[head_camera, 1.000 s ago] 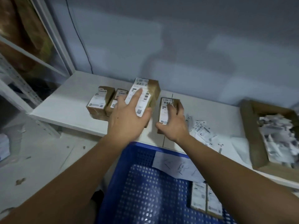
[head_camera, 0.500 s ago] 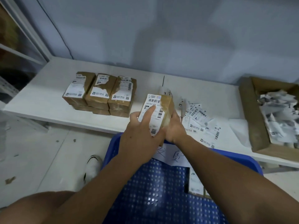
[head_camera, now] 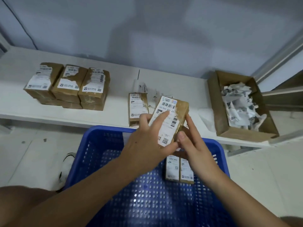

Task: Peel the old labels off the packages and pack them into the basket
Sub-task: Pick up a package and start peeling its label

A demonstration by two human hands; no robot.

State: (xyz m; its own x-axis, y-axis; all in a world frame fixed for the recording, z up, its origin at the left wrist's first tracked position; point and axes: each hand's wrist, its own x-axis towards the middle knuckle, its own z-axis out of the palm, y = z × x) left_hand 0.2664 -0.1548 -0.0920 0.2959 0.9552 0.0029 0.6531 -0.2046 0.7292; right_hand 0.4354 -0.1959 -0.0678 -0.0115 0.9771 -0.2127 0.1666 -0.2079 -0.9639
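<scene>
A brown taped package (head_camera: 178,112) with a white barcode label is held tilted above the far rim of the blue basket (head_camera: 91,154). My left hand (head_camera: 147,145) grips its left side, fingers lying across the label. My right hand (head_camera: 190,140) holds its right side, thumb at the label's lower corner. A second labelled package (head_camera: 137,108) lies on the white shelf (head_camera: 114,86) just left of the held one. Two packages (head_camera: 178,171) lie side by side inside the basket.
Several labelled packages (head_camera: 68,86) are stacked at the shelf's left. A cardboard box (head_camera: 218,102) full of torn label scraps stands at the right. Loose peeled labels (head_camera: 141,86) lie behind the packages. A white shoe (head_camera: 67,167) is on the floor left of the basket.
Both hands pulled the package from the shelf toward me, over the basket's rim, and the right hand shifted to its lower right edge. The camera tipped down.
</scene>
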